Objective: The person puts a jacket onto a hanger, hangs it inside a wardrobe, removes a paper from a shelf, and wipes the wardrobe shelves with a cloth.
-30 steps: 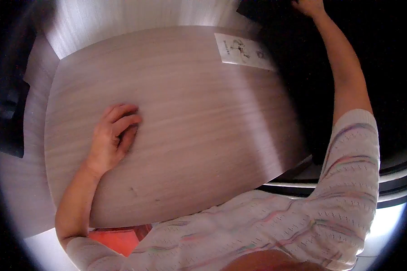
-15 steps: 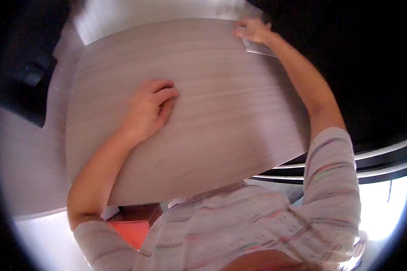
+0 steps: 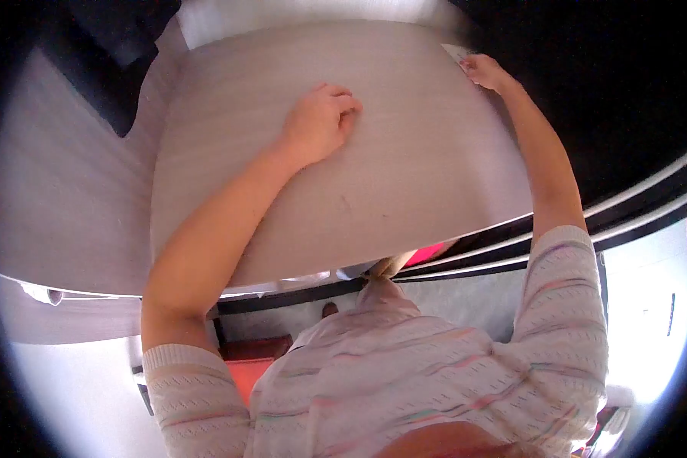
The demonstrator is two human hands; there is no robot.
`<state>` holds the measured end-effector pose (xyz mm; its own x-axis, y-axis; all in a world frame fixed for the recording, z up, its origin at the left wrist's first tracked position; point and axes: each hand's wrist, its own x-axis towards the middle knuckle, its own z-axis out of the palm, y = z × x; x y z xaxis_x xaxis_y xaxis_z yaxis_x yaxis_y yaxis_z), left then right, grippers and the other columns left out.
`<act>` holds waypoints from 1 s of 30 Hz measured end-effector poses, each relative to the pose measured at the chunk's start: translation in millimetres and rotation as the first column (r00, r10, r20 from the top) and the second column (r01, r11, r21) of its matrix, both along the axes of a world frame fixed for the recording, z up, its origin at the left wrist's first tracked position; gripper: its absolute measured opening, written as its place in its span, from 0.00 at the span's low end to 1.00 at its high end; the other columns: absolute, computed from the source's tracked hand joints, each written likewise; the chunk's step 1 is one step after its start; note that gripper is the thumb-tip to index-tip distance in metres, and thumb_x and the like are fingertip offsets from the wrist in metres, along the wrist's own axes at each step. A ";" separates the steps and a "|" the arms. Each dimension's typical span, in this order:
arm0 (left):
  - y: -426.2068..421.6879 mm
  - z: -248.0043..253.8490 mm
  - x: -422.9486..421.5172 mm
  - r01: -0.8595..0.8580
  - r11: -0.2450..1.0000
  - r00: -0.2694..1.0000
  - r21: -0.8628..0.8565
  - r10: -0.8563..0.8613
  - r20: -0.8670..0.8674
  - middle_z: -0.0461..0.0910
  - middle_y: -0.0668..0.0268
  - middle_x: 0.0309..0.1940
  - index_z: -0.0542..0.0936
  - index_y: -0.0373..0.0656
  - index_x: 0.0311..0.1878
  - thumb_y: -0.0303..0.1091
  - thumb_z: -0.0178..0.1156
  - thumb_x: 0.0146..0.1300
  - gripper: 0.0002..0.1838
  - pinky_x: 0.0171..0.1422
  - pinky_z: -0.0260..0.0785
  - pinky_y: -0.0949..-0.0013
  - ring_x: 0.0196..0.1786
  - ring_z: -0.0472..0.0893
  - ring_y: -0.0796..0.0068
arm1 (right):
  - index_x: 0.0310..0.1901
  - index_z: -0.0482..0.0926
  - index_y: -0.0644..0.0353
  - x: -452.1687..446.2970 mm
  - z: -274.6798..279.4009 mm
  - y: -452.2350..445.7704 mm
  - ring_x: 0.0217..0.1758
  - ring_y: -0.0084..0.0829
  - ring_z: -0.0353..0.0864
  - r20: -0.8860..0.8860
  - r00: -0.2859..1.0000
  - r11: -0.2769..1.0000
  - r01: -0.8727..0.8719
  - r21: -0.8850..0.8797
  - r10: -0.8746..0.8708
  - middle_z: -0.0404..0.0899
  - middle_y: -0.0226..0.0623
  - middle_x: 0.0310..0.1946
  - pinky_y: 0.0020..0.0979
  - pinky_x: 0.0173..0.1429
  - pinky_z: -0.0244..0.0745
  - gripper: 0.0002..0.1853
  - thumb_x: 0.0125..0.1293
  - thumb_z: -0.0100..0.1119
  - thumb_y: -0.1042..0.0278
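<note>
My left hand [image 3: 320, 122] rests on the wood-grain tabletop [image 3: 343, 202], left of its far middle. Its fingers are loosely bent with small gaps between them, and nothing shows in them. At the far right edge of the table, my right hand [image 3: 487, 72] has its fingers drawn together on a flat whitish card or sheet [image 3: 455, 53] with faint dark marks. Part of that flat piece is covered by the fingers, so its full size is hidden.
A black object [image 3: 114, 69] stands at the far left on a lower pale surface [image 3: 61, 191]. Along the right side runs a dark area with pale curved bands [image 3: 641, 210]. Below the near edge are a red-orange item [image 3: 248, 374] and a small pink one [image 3: 426, 253].
My right hand has gone from spread fingers over the flat whitish piece to fingers closed on it. My left hand has moved farther forward over the table. The view has shifted.
</note>
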<state>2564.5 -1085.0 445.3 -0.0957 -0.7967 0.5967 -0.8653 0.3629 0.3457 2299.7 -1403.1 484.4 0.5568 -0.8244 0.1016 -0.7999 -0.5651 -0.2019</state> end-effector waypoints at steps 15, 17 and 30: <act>7.8 -14.6 44.9 -0.110 0.992 0.989 -0.054 0.115 0.094 0.79 0.66 0.37 0.81 0.48 0.34 0.31 0.53 0.55 0.08 0.45 0.71 0.59 0.43 0.76 0.60 | 0.47 0.77 0.57 42.7 2.8 88.2 0.51 0.45 0.76 -0.284 0.904 0.896 0.191 -0.400 -0.319 0.77 0.47 0.46 0.39 0.53 0.72 0.15 0.59 0.47 0.74; 6.5 -12.6 52.9 -0.098 0.992 0.985 -0.085 0.109 0.134 0.79 0.60 0.39 0.81 0.45 0.37 0.31 0.54 0.55 0.09 0.45 0.70 0.59 0.41 0.77 0.55 | 0.46 0.78 0.57 42.3 2.2 88.8 0.49 0.43 0.77 -0.286 0.925 0.894 0.109 -0.435 -0.252 0.77 0.46 0.45 0.39 0.53 0.72 0.13 0.61 0.48 0.72; 25.1 3.2 50.5 -0.081 0.997 0.993 -0.011 0.082 0.088 0.79 0.58 0.37 0.81 0.42 0.36 0.31 0.53 0.54 0.09 0.48 0.69 0.58 0.41 0.76 0.54 | 0.47 0.78 0.60 0.4 12.4 262.0 0.39 0.31 0.81 0.166 0.982 0.917 -0.013 -0.400 0.086 0.81 0.40 0.38 0.29 0.47 0.74 0.12 0.62 0.54 0.68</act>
<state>2615.0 -1059.9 448.5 -0.0829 -0.7996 0.5948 -0.9191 0.2921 0.2645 2300.0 -1141.1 496.8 0.5387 -0.6681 0.5134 -0.7410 -0.6656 -0.0886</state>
